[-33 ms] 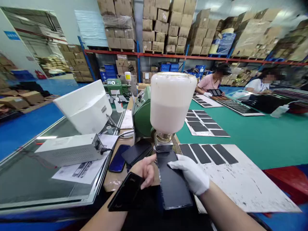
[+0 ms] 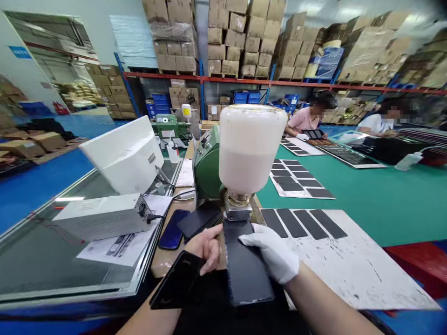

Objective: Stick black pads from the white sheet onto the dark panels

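Observation:
My left hand [image 2: 206, 246] is bare and has a glossy black phone [image 2: 177, 280] against its wrist side, with the fingertips near a long black panel [image 2: 247, 265]. My right hand [image 2: 270, 251], in a white glove, lies on that panel's right edge. The panel's top end meets the metal base of a green machine [image 2: 207, 170], which carries a large milky-white bottle [image 2: 252, 149]. A dark blue phone [image 2: 172, 229] and a black phone [image 2: 199, 221] lie on the wooden bench [image 2: 165, 263] to my left.
A white sheet [image 2: 349, 256] with several black strips lies right of my hands. A white casing [image 2: 122, 156] and grey box [image 2: 103, 217] stand on a glass surface [image 2: 42, 260] at left. Two seated people work at the green table [image 2: 366, 204] beyond; cartons fill the shelves behind.
Both hands have shifted slightly left, and the black panel and the phone at my left wrist have moved with them.

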Demonstrator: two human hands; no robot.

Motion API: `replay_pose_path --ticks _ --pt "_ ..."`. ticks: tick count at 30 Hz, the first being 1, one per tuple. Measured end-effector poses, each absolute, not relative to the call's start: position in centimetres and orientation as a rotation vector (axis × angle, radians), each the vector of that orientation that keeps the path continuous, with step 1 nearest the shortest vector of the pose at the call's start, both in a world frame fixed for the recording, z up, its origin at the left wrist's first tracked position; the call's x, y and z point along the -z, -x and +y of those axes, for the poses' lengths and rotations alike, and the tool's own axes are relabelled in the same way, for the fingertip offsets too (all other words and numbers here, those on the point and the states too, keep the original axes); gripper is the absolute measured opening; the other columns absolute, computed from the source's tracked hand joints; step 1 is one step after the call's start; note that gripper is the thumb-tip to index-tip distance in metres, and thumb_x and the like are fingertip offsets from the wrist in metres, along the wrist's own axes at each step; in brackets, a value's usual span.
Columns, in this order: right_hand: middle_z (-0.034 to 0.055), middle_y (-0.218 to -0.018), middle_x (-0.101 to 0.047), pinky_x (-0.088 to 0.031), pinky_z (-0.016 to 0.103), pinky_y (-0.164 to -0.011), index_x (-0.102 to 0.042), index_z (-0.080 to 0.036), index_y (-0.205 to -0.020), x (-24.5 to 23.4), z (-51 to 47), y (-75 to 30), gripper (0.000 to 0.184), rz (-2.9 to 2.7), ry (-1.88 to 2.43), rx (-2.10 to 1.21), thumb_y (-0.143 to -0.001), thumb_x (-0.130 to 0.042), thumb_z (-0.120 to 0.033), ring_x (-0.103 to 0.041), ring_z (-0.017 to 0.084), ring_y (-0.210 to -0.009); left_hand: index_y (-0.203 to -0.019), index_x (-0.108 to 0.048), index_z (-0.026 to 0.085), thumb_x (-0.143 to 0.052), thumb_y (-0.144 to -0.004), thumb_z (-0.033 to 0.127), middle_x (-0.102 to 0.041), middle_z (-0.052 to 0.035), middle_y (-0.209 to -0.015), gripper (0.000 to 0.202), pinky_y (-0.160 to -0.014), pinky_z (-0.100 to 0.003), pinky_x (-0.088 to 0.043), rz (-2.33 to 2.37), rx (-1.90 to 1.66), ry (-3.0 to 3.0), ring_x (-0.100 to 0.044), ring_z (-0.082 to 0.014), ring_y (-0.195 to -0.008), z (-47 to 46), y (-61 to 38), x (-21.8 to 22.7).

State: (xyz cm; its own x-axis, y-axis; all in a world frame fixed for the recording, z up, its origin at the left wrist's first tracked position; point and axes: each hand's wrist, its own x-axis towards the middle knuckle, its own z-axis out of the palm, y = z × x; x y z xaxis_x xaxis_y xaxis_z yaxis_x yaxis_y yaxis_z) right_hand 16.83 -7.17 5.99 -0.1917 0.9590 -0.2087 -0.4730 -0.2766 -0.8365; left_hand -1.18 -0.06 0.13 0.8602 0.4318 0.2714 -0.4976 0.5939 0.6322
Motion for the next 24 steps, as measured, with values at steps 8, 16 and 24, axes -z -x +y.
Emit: replay_pose_path --ticks 8,16,24 --pt "0.0038 -0.085 -0.067 -0.048 0.031 -0.073 -0.066 -0.015 -0.095 -6.3 -4.9 -10.7 0.029 -0.964 0.783 -1.788 -0.067 -0.066 -0.021 -0.06 0.018 -0.076 -0.134 -0.039 0.016 -0.03 -0.094 0.036 -0.062 -0.0017 -0.053 0.046 -0.032 -0.013 -0.034 0.019 -0.797 -0.832 -0.042 -0.0055 -0.029 -2.1 8.4 -1.5" --pt "0.0073 -0.102 -0.067 -0.045 0.038 -0.088 -0.061 -0.013 -0.108 -2.9 -6.3 -18.7 0.04 -1.332 1.048 -1.645 -0.07 -0.067 -0.023 -0.06 0.024 -0.096 -0.102 -0.067 0.022 -0.043 -0.086 0.047 -0.048 0.0035 -0.041 0.039 -0.028 -0.017 -0.027 0.303 -0.538 -0.624 -0.037 -0.0072 -0.024 -4.3 5.5 5.8" --pt "0.0096 -0.1 -0.068 -0.049 0.035 -0.08 -0.057 -0.014 -0.114 5.7 -10.0 -32.2 0.053 -1.235 2.094 -0.826 -0.062 -0.063 -0.022 -0.063 0.026 -0.092 -0.102 -0.067 0.022 -0.043 -0.075 0.067 -0.058 -0.0051 -0.071 0.057 -0.043 -0.023 -0.027 0.742 -0.5 -0.401 -0.042 -0.0099 -0.048 -8.5 2.8 7.7"
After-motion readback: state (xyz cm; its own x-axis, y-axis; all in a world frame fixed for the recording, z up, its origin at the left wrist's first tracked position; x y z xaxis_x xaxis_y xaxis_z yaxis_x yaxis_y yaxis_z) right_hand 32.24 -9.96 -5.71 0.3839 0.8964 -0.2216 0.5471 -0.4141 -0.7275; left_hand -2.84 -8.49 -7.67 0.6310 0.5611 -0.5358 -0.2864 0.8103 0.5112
